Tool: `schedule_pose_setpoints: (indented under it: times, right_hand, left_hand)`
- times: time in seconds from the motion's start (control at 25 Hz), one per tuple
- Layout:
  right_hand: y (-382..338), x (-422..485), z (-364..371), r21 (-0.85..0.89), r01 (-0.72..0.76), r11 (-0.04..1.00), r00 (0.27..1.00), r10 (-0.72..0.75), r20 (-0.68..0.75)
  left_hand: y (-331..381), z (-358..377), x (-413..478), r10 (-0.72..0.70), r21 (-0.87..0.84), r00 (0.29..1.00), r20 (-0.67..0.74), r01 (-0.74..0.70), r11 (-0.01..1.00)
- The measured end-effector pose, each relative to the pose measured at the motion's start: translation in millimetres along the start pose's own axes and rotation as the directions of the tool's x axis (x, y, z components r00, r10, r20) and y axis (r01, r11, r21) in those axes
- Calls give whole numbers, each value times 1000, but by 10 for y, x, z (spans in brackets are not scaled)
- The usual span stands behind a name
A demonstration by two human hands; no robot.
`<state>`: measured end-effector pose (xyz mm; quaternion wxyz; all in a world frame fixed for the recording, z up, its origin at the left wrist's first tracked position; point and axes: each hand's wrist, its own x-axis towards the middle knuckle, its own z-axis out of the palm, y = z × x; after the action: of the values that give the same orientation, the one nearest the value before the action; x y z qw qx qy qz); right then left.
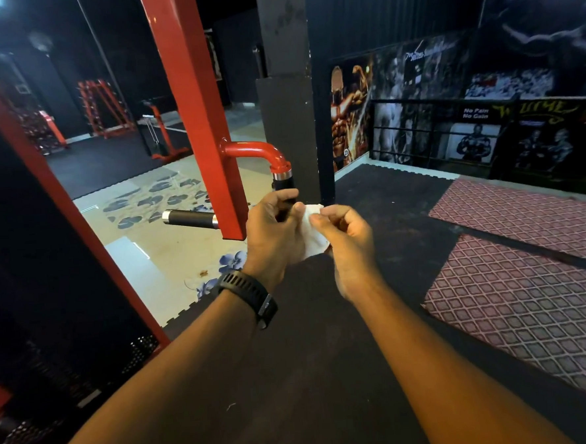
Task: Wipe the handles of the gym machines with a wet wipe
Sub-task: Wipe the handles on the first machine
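**White wipe between both hands, in front of a red machine's grips**

White and crumpled, the wet wipe (pixel 312 234) sits between the two hands at the middle of the head view, raised above the floor and just in front of the machine. The left hand (pixel 272 238) has its fingers curled and its thumb pressed on the wipe's left edge. A black watch (pixel 253 294) is strapped round that wrist. The right hand (pixel 347 240) pinches the wipe's upper right corner between thumb and forefinger, with its other fingers loosely bent.

Right behind the left hand's fingertips hangs a black vertical grip (pixel 284 185) with a chrome collar, at the end of a bent red tube (pixel 254 149). Whether the fingers touch it cannot be told. The tube joins a red square post (pixel 193 104), and a second black grip (pixel 189 218) sticks out level from the post's lower left side, apart from both hands.

Dark rubber floor mat (pixel 329 384) lies under the forearms. Red diamond-patterned mats (pixel 529 296) lie to the right, and bodybuilder posters (pixel 350 112) cover the far wall.
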<state>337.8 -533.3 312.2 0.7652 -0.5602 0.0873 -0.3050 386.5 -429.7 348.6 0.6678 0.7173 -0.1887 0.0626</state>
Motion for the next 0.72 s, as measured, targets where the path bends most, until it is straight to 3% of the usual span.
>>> schedule_pose_setpoints:
  times: [0.12, 0.24, 0.36, 0.52, 0.72]
  right_hand:
    - [54, 42, 37, -176, 59, 983, 982, -89, -165]
    - [126, 185, 146, -357, 168, 919, 906, -287, -311]
    - [236, 350, 370, -452, 262, 853, 905, -380, -193]
    - [441, 336, 658, -385, 359, 850, 922, -388, 4]
    - [550, 384, 814, -300, 324, 897, 937, -348, -27]
  left_hand:
    - [26, -64, 70, 141, 253, 989, -48, -125, 959]
    - [13, -198, 168, 330, 495, 943, 32, -302, 815]
    - [-79, -380, 340, 468, 679, 857, 216, -477, 559]
    - [-70, -560, 677, 482, 764, 757, 441, -599, 241]
    - [-127, -624, 880, 436, 756, 691, 576, -653, 36]
